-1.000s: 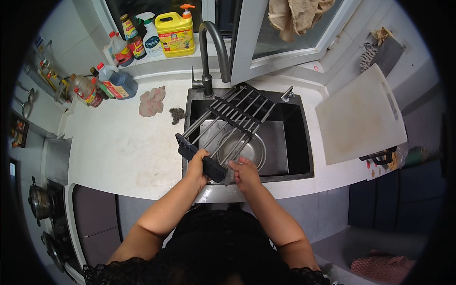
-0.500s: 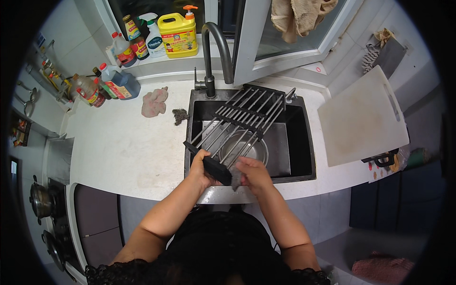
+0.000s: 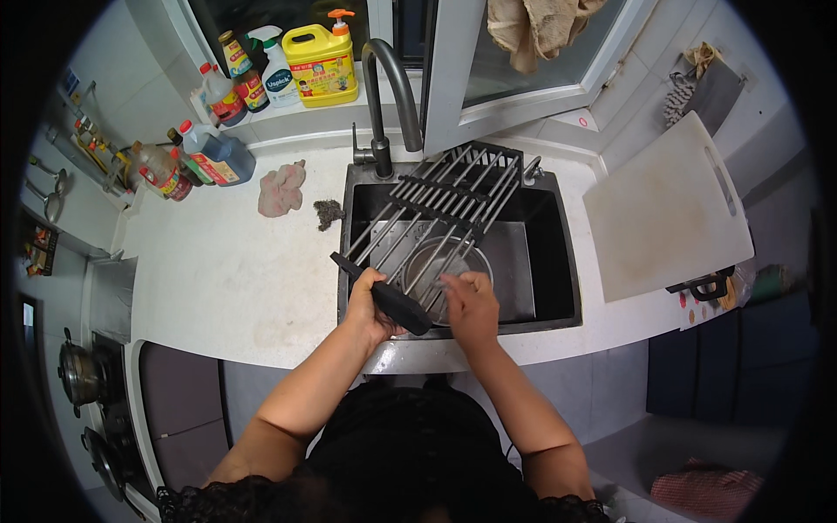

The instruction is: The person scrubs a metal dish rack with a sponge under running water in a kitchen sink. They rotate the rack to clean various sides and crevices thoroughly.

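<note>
A drying rack with steel bars and black end pieces [image 3: 471,200] lies slanted across the sink, its far end against the back rim. My left hand [image 3: 370,314] is closed round the near black end piece [image 3: 401,307], tilting that end up over the sink's front edge. Pinched at the bars beside it is my right hand [image 3: 472,309], its fingertips slightly blurred. A grey cloth showed in that hand a moment before; now it is mostly hidden by the fingers. Under the bars a round metal pot [image 3: 485,266] stands in the dark sink [image 3: 558,261].
A grey tap [image 3: 377,105] rises behind the sink. A pinkish rag [image 3: 282,189] and a dark scourer [image 3: 329,213] lie to its left. Bottles and a yellow jug [image 3: 323,70] line the back. At right leans a white cutting board [image 3: 667,213]; an open window frame juts above.
My right hand has moved up and slightly right, from beside the black end piece to the bars over the pot. The left hand keeps its hold; the rack has barely shifted.
</note>
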